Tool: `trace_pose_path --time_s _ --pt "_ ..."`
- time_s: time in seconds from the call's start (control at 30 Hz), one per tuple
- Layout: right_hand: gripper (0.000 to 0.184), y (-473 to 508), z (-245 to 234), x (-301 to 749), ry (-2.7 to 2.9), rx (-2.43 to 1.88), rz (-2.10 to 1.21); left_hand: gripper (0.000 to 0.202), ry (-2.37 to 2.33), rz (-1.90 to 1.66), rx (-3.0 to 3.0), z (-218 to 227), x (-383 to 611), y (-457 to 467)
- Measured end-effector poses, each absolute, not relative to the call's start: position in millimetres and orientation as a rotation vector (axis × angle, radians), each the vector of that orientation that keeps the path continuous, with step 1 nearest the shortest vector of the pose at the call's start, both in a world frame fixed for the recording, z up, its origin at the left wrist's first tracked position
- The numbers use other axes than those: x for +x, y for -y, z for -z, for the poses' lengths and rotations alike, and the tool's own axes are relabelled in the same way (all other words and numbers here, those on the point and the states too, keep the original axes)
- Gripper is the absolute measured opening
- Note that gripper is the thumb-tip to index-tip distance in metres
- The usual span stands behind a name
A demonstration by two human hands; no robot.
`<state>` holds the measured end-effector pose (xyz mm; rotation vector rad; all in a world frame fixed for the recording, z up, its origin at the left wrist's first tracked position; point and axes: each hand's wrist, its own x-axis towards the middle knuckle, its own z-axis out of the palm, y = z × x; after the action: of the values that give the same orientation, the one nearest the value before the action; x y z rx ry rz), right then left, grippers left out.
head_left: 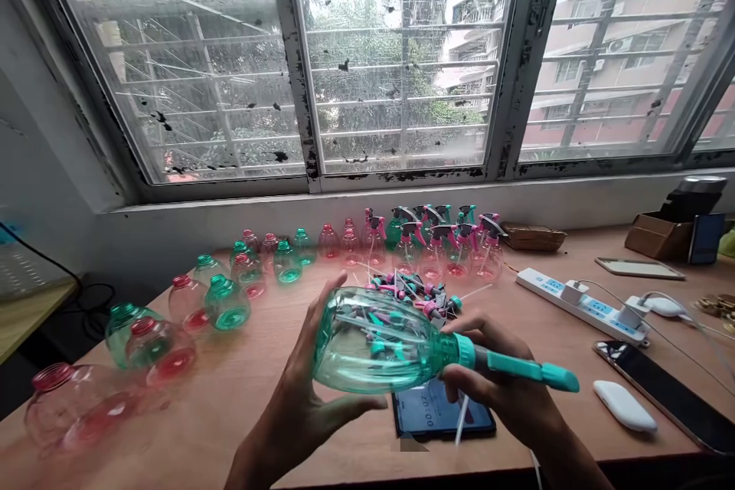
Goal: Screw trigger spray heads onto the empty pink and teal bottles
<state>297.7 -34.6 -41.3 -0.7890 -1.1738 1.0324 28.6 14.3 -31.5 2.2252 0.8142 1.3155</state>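
Two hands hold one green bottle, one sprayer

A power strip — chargers plugged in — lies near a dark phone.

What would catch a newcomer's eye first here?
A clear green plastic spray bottle stands out front and centre, tipped sideways, its base at the left hand and its neck in the right hand. Behind it lies a heap of pink and green spray heads. Open transparent bottles line the brown tabletop leftward.
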Motion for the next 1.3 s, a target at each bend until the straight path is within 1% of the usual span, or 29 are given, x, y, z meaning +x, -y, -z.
trace_pose_path --time_s 0.03,0.1,0.23,0.3,0.47,0.53,0.57,0.67,0.73,0.87,0.9,0.97,1.1,1.13,1.23,1.3 --pt "0.036 33.8 41.8 297.7 1.182 -0.783 -1.043 0.107 -0.797 -1.341 2.24 32.8 27.7 -15.1" --pt "0.036 32.2 42.7 297.2 1.19 -0.77 -1.072 0.106 -0.748 -1.373 2.282 35.6 26.1 -16.2" --pt "0.036 31.6 42.6 295.4 1.184 -0.769 -1.076 0.12 -0.79 -1.333 2.241 32.4 25.4 -13.1" --pt "0.038 31.6 42.3 295.2 1.178 -0.767 -1.065 0.122 -0.838 -1.287 2.207 28.5 25.2 -11.2" --pt "0.042 28.1 46.4 297.7 1.177 -0.762 -1.089 0.104 -0.739 -1.327 2.314 30.8 21.7 -13.9" --pt "0.043 27.3 47.9 298.4 1.175 -0.764 -1.122 0.101 -0.717 -1.344 2.366 33.3 21.2 -14.8" --pt "0.043 27.4 48.0 298.4 1.172 -0.766 -1.127 0.102 -0.739 -1.335 2.372 33.7 21.7 -14.7" --pt "0.043 29.3 45.4 297.4 1.158 -0.763 -1.109 0.117 -0.841 -1.267 2.305 31.2 24.8 -12.9" --pt "0.043 30.3 43.7 296.9 1.157 -0.764 -1.092 0.12 -0.857 -1.26 2.255 29.2 26.6 -12.4" --pt "0.044 28.4 45.6 297.3 1.166 -0.752 -1.132 0.098 -0.771 -1.361 2.343 30.7 25.9 -14.4" --pt "0.044 27.8 46.5 297.4 1.164 -0.736 -1.157 0.096 -0.75 -1.379 2.381 31.4 25.3 -14.7" --pt "0.044 27.3 47.2 297.4 1.16 -0.717 -1.177 0.101 -0.759 -1.37 2.417 32.0 24.6 -14.8" --pt "0.044 28.7 45.6 297.7 1.178 -0.771 -1.1 0.124 -0.875 -1.307 2.334 29.9 25.9 -13.6" --pt "0.044 28.8 45.6 298.1 1.178 -0.784 -1.092 0.124 -0.874 -1.317 2.321 29.6 26.4 -13.6" --pt "0.046 27.5 47.8 299.2 1.171 -0.799 -1.12 0.104 -0.779 -1.379 2.376 31.3 27.1 -14.2" --pt "0.046 26.5 49.2 299.3 1.172 -0.779 -1.145 0.098 -0.711 -1.418 2.429 33.2 26.9 -14.0"
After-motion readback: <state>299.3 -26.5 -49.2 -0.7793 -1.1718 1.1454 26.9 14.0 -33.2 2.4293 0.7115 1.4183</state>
